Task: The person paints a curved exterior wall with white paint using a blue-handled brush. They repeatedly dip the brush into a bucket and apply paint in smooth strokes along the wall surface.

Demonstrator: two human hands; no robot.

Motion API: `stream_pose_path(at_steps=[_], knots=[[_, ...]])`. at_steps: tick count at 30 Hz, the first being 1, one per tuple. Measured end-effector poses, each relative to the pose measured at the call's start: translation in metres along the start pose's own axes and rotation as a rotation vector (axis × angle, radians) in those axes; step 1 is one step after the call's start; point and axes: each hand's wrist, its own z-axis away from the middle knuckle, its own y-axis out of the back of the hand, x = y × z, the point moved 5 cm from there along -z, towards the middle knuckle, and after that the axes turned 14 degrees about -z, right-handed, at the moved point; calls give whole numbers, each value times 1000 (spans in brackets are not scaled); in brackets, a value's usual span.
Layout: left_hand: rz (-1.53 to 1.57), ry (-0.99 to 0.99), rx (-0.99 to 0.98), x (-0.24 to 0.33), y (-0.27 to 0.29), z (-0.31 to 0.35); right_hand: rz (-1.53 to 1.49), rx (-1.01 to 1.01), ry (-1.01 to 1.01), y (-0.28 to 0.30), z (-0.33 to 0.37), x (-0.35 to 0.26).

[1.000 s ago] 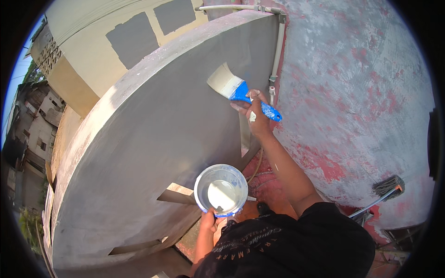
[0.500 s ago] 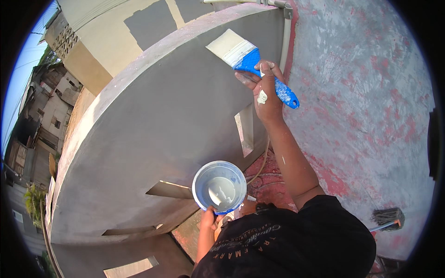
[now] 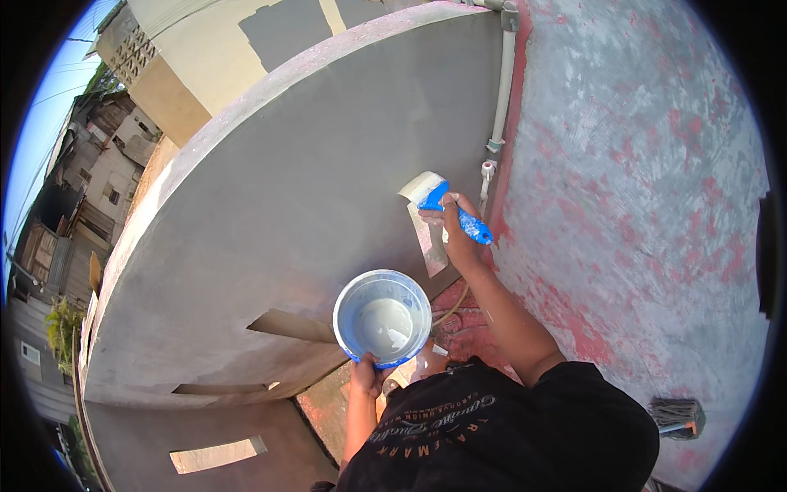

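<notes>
Paintbrush point(image 3: 433, 195) fills curled right hand point(image 3: 457, 237); left hand point(image 3: 366, 377) clasps bucket point(image 3: 351, 316).

I wear the camera on my head, the left one of a side-by-side pair. It looks steeply down and forward past my shirt point(image 3: 525, 426), near enough to take in both my left hand point(image 3: 369, 375) and right hand point(image 3: 461, 223). Its fisheye reaches wide, from distant houses point(image 3: 90, 180) at the left to the blotchy wall point(image 3: 623, 164) close at right, bending the grey wall's point(image 3: 287, 205) top into an arc
</notes>
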Motion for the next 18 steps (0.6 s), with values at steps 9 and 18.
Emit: stream_pose_path(at_steps=[9, 18], knots=[[65, 20, 7, -16, -13, 4, -142, -113, 161, -27, -46, -49], [74, -1, 84, -15, -18, 10, 300, 17, -10, 69, 8, 57]])
